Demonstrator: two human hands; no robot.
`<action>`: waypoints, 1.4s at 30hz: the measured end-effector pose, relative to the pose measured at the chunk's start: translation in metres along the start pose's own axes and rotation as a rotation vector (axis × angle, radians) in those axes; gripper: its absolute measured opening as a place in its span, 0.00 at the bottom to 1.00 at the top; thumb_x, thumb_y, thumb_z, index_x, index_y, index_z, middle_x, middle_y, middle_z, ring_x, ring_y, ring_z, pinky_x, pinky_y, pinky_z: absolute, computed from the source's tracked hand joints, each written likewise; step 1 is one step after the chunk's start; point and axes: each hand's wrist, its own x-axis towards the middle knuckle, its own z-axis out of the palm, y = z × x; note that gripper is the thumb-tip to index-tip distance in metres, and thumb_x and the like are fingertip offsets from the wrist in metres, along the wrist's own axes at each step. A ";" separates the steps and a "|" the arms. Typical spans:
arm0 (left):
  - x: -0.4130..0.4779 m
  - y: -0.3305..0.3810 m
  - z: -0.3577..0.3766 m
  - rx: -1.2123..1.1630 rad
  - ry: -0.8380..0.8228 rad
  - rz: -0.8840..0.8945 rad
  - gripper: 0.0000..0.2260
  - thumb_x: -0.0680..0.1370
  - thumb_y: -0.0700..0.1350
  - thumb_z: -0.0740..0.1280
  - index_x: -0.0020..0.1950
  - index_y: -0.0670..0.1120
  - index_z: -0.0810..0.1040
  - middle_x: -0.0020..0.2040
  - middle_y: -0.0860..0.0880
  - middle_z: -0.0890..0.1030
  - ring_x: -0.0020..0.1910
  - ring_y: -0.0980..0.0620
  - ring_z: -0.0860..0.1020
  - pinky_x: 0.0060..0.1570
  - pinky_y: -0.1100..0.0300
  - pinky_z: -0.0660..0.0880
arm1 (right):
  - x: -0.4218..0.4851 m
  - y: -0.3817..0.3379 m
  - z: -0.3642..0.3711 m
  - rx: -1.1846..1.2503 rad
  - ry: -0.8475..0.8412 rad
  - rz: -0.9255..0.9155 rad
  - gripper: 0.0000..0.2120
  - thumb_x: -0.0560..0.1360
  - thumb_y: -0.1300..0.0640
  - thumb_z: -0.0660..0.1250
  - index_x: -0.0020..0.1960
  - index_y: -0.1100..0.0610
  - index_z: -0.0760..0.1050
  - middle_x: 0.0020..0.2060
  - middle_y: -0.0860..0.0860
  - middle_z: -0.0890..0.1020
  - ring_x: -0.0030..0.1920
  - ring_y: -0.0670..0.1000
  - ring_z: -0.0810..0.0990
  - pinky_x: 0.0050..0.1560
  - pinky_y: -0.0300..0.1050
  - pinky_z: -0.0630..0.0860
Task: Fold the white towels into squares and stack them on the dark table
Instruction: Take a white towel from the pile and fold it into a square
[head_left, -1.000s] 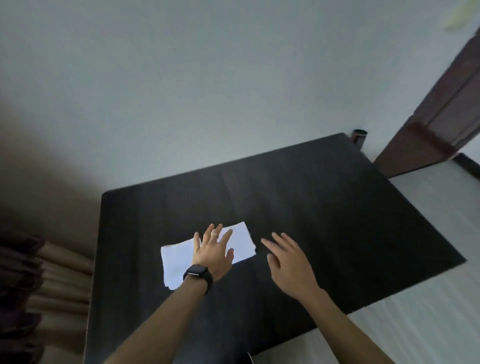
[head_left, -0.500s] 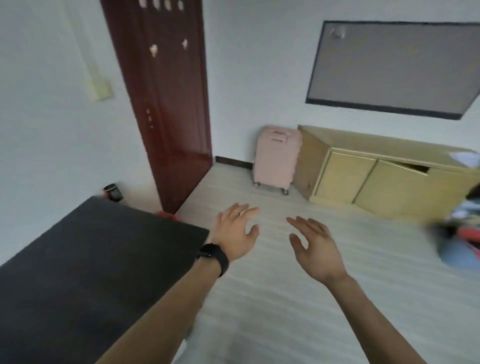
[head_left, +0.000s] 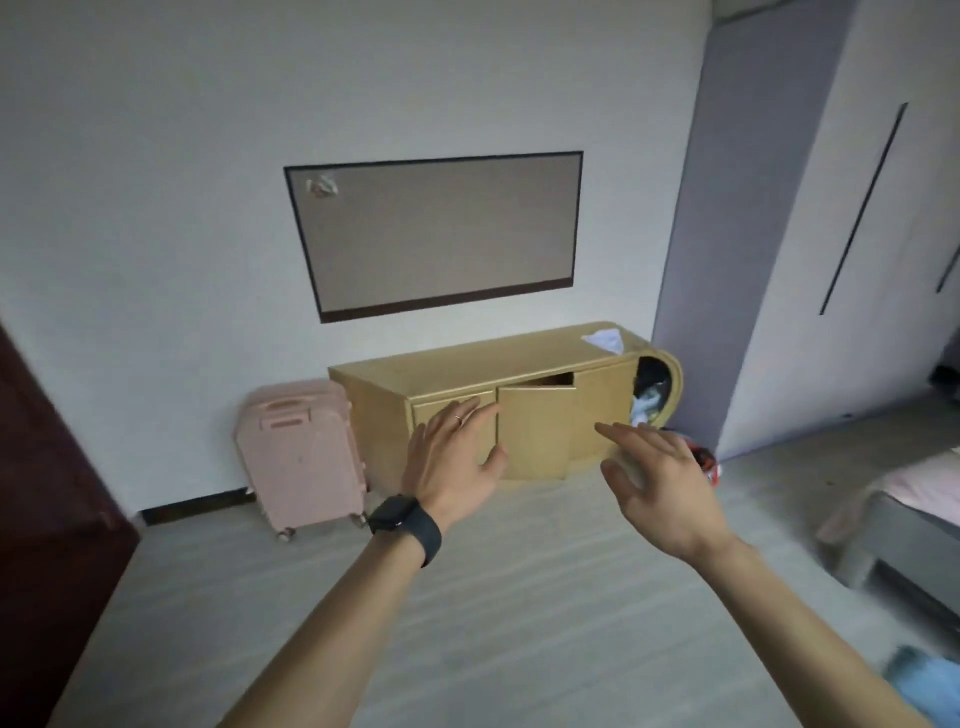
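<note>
Both hands out front — left hand (head_left: 453, 457), right hand (head_left: 662, 488) — fingers spread, empty.

At 12 o'clock, white wall (head_left: 156, 156) with dark-framed grey panel (head_left: 436, 239); below, low yellow wooden cabinet (head_left: 467, 371), middle door ajar. At 10, pink suitcase (head_left: 301, 447) upright, just beside cabinet. At 9, dark red door (head_left: 41, 467). At 2, tall pale wardrobe (head_left: 857, 260); at 3, bed corner (head_left: 924, 499). Underfoot, pale grey floor (head_left: 519, 597). Dim, even light.

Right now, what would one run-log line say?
left hand: open, empty | right hand: open, empty | facing: cabinet, door ajar; pink suitcase | dark table: out of view
</note>
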 end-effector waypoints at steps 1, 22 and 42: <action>0.026 -0.004 0.008 -0.009 -0.008 0.006 0.22 0.80 0.55 0.62 0.75 0.58 0.67 0.76 0.54 0.66 0.75 0.52 0.62 0.73 0.48 0.60 | 0.021 0.009 0.002 -0.015 0.001 0.007 0.19 0.79 0.49 0.64 0.69 0.46 0.74 0.64 0.47 0.79 0.67 0.56 0.72 0.67 0.51 0.69; 0.514 -0.060 0.254 0.049 -0.146 0.049 0.22 0.81 0.56 0.59 0.76 0.60 0.63 0.77 0.55 0.64 0.77 0.52 0.58 0.75 0.48 0.57 | 0.430 0.306 0.114 -0.038 0.062 0.096 0.17 0.77 0.50 0.66 0.65 0.48 0.78 0.61 0.44 0.80 0.64 0.49 0.73 0.60 0.41 0.69; 0.882 -0.158 0.610 0.021 -0.553 -0.071 0.23 0.80 0.54 0.59 0.76 0.60 0.64 0.77 0.53 0.65 0.77 0.52 0.59 0.73 0.55 0.55 | 0.736 0.634 0.356 -0.076 -0.427 0.480 0.21 0.79 0.43 0.56 0.71 0.43 0.69 0.65 0.43 0.75 0.66 0.49 0.72 0.64 0.42 0.70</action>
